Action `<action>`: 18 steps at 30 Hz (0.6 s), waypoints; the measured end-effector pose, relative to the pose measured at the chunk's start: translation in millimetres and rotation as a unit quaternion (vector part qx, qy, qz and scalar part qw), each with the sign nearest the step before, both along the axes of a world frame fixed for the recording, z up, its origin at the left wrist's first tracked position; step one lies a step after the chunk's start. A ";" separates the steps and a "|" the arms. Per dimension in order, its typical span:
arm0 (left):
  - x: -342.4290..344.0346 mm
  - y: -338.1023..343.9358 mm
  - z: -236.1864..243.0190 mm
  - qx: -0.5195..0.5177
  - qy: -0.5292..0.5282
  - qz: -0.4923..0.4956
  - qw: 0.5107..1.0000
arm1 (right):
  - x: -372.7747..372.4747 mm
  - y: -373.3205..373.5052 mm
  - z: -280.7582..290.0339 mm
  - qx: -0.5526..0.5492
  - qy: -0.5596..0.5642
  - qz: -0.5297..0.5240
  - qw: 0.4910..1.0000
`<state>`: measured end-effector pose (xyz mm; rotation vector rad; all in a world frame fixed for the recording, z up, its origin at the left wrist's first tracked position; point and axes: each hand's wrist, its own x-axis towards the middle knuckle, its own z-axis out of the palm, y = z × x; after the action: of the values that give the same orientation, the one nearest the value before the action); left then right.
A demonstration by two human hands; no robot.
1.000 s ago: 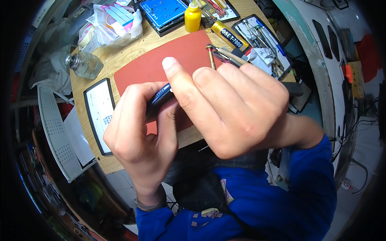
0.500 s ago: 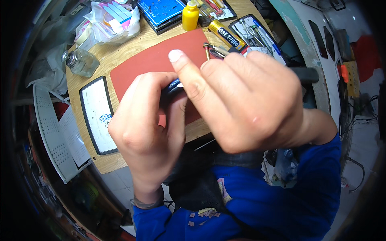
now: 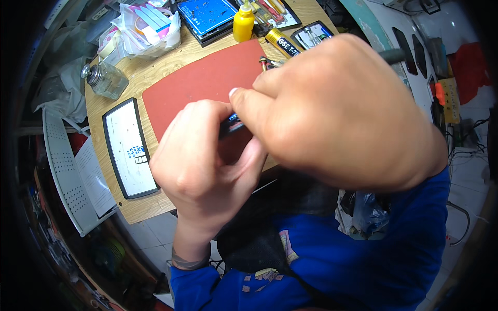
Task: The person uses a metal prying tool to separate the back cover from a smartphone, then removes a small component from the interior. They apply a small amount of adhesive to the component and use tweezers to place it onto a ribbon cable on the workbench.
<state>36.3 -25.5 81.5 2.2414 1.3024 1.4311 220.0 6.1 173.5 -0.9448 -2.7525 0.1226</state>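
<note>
While both hands meet above the near part of the worktop [image 3: 144, 210], the left hand [image 3: 189, 155] holds a small dark object [image 3: 231, 124] with a bluish edge. Its fingers are bent and nearly closed, forefinger at the far side, thumb at the near side; most of the object is hidden between the hands. The right hand [image 3: 337, 114] sits close against it, fingers curled tightly around a dark handle [image 3: 392, 56] that juts out to the right; the handle's other end is out of sight.

Beyond and below the hands lies a red mat [image 3: 199, 78]. Along the worktop's left edge is a white board [image 3: 120, 129] framed in black, then a glass jar [image 3: 110, 83] with a metal top. Toward the far left corner stands a clear tub [image 3: 174, 39] of packets. Near the far edge are a blue pad [image 3: 207, 14] and, just beside it, a yellow bottle [image 3: 243, 26]. A yellow tube [image 3: 282, 42] lies nearer the right edge, next to a tray of tools [image 3: 295, 37] partly covered by the right hand.
</note>
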 end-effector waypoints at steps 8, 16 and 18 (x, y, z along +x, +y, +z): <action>-10.6 -3.8 -2.9 -0.014 0.008 0.043 0.999 | 10.8 27.7 -36.4 -0.046 0.093 0.074 0.992; -38.0 -6.9 -7.2 -0.053 0.003 0.033 0.998 | -13.5 -20.9 -92.2 -0.045 0.275 -0.019 0.960; -45.9 -8.7 -6.6 -0.098 -0.021 0.044 0.994 | -18.8 -24.6 -100.6 -0.037 0.292 -0.035 0.955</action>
<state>-9.5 -34.2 74.8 2.0416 1.4744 1.3057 201.2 -18.5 72.9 -0.8526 -2.1792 0.4217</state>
